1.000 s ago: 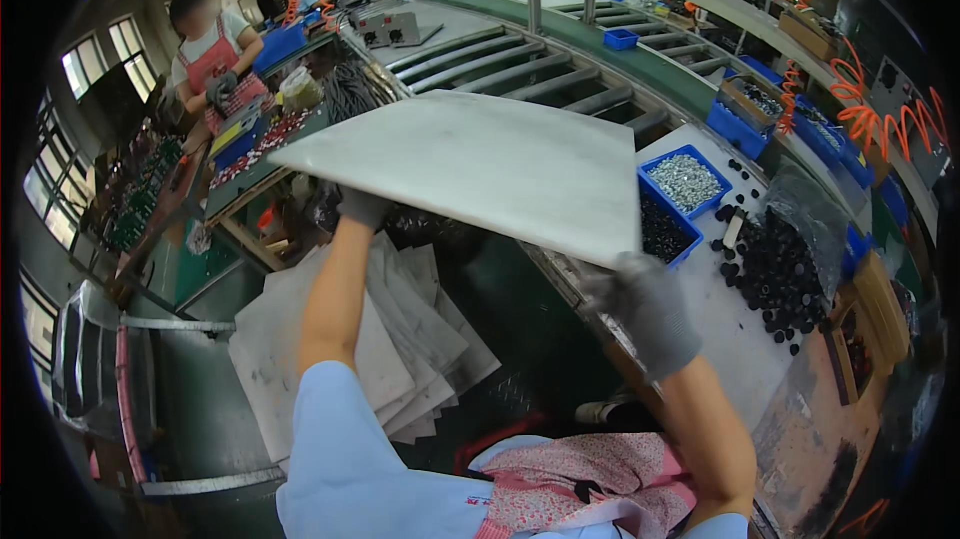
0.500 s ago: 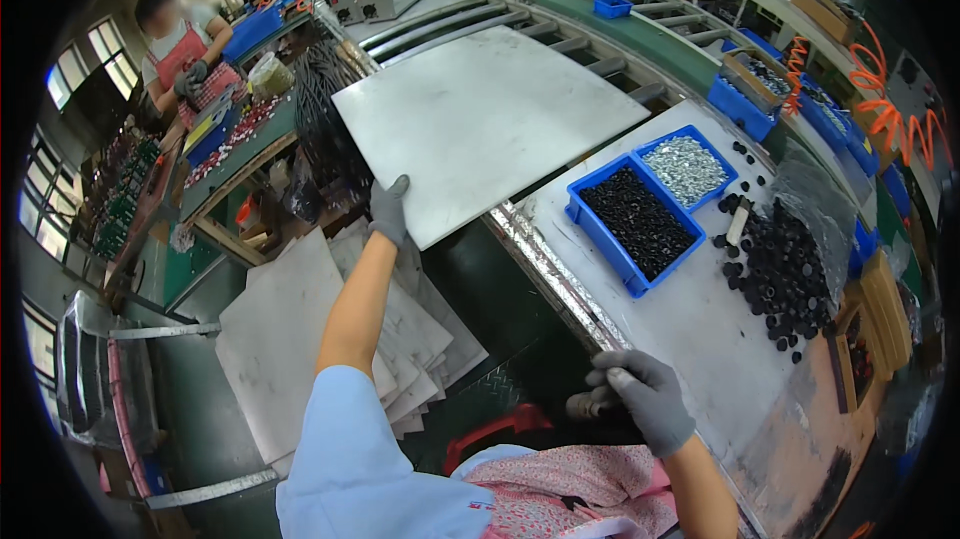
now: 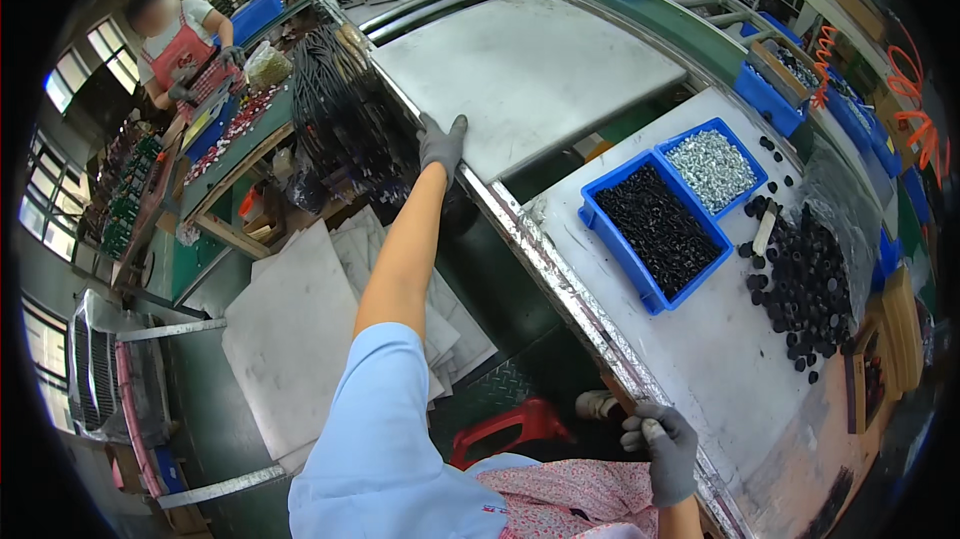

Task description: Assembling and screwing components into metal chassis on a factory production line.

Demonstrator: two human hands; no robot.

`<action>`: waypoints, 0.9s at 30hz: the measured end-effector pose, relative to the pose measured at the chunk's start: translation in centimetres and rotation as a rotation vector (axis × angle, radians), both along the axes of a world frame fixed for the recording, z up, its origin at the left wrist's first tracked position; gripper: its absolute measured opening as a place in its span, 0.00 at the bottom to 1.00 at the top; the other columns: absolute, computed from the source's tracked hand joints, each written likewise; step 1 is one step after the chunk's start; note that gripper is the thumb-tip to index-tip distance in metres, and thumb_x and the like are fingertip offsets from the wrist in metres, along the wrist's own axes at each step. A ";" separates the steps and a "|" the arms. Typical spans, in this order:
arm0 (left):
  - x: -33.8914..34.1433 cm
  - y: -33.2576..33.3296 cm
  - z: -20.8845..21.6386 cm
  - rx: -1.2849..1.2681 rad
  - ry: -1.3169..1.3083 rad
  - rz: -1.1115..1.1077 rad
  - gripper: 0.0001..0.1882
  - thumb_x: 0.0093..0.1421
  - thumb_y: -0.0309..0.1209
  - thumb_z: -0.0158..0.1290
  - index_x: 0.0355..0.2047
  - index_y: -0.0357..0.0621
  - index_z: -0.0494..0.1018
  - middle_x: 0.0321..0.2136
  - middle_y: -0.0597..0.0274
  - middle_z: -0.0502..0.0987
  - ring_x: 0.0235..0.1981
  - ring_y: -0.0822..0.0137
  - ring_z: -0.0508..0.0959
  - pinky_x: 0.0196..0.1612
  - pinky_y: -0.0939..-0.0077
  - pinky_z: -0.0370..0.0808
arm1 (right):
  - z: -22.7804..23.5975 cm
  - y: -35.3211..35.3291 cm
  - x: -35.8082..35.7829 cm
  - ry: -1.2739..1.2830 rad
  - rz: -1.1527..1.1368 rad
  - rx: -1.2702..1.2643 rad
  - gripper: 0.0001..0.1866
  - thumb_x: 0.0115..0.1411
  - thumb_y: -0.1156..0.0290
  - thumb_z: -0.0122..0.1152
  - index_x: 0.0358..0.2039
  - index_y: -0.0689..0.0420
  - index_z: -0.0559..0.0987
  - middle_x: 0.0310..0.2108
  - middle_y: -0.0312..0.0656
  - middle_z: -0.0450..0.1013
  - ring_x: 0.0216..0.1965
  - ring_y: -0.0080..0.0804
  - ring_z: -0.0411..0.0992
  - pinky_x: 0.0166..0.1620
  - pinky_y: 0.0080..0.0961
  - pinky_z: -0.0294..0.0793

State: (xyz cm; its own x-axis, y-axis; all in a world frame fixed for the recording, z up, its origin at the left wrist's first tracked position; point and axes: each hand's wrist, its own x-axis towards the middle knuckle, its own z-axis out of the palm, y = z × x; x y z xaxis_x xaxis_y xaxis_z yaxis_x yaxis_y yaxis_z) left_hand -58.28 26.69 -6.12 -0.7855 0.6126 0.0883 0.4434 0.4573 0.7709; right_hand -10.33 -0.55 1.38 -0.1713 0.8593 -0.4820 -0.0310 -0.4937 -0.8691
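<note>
Along the near-left edge of the roller conveyor (image 3: 435,9), the left hand (image 3: 442,144) rests against a pale panel (image 3: 530,79), thumb and fingers spread apart and not closed around it. The right hand (image 3: 668,451) hangs over the near edge of the counter (image 3: 685,369), fingers loosely curled; whether they hold anything, I cannot tell.

As far as can be judged, this panel is placed: it lies flat across the rollers, roughly in line with the conveyor's frame. Nothing stands on its top. More panels (image 3: 290,329) lie in an uneven stack on the floor, below and left of the counter's near edge.

The panel lies just ahead of the left hand, reaching away from it and to the right, and well apart from the right hand. Beyond, towards the counter's left end, two blue bins touch, one of black parts (image 3: 655,229), one of silver parts (image 3: 712,169). To their right lie scattered black caps (image 3: 810,284).
</note>
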 end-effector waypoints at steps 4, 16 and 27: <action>2.1 1.5 2.2 -0.401 0.255 -0.055 0.30 0.61 0.55 0.33 0.64 0.70 0.53 0.67 0.48 0.41 0.66 0.38 0.37 0.65 0.52 0.47 | -0.4 -1.7 0.3 -0.003 -0.009 -0.042 0.13 0.59 0.77 0.47 0.43 0.68 0.74 0.31 0.46 0.75 0.27 0.28 0.74 0.33 0.22 0.75; 9.0 -5.0 2.7 -0.701 1.144 -0.543 0.29 0.55 0.35 0.52 0.58 0.65 0.62 0.63 0.59 0.55 0.59 0.46 0.61 0.56 0.53 0.65 | -3.9 -6.8 5.1 0.099 -0.153 -0.060 0.14 0.63 0.72 0.48 0.47 0.64 0.73 0.35 0.43 0.75 0.33 0.25 0.73 0.37 0.23 0.76; 4.8 0.2 1.2 -0.734 0.986 -0.797 0.27 0.68 0.41 0.24 0.63 0.44 0.54 0.64 0.48 0.53 0.65 0.54 0.55 0.65 0.65 0.53 | -6.1 -20.3 11.3 -0.070 -0.763 0.075 0.12 0.61 0.76 0.46 0.44 0.60 0.75 0.33 0.38 0.73 0.32 0.22 0.72 0.36 0.20 0.74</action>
State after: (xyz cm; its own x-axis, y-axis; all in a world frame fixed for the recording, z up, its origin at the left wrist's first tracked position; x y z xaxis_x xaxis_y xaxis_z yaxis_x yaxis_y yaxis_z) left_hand -53.44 26.89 -4.96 -0.0321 0.9898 -0.1385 0.9596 -0.0082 -0.2812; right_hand 0.96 -20.90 -4.76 0.5112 0.7577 -0.4057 -0.2830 -0.2974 -0.9119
